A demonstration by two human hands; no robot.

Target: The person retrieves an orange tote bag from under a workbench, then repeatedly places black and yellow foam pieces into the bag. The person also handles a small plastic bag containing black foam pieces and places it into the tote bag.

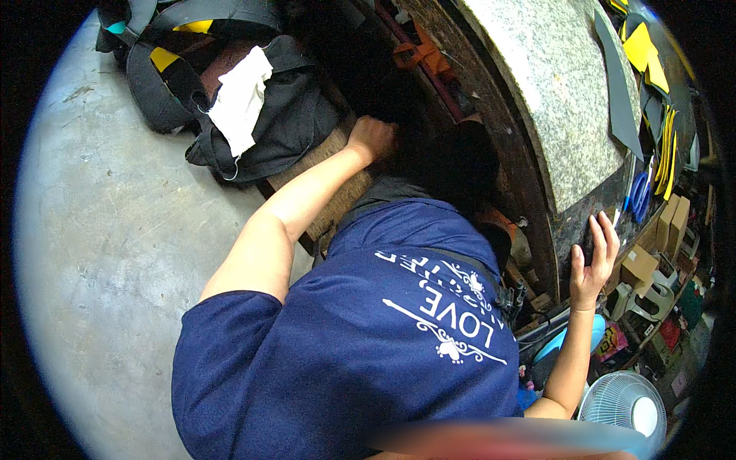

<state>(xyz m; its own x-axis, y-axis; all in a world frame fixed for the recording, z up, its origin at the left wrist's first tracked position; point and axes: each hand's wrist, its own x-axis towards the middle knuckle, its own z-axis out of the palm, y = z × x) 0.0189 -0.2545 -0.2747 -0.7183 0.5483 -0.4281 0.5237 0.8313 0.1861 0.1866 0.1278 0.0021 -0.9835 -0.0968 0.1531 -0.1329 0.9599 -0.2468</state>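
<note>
Cloth (242, 100) lies on the fabric bundle (295, 130) at left, scissors (641, 196) on the table (587, 205) at right

White print on the blue shirt (322, 353) is the only clear lettering: capitals in several slanting lines, upside down in this view. The largest word, a short one with a comma, reads sharply; the smaller lines toward the hem bend into folds and read only in part. White scrolls with hearts frame the words. Marks on a pink-and-yellow packet (611, 342) are too small to read.
</note>
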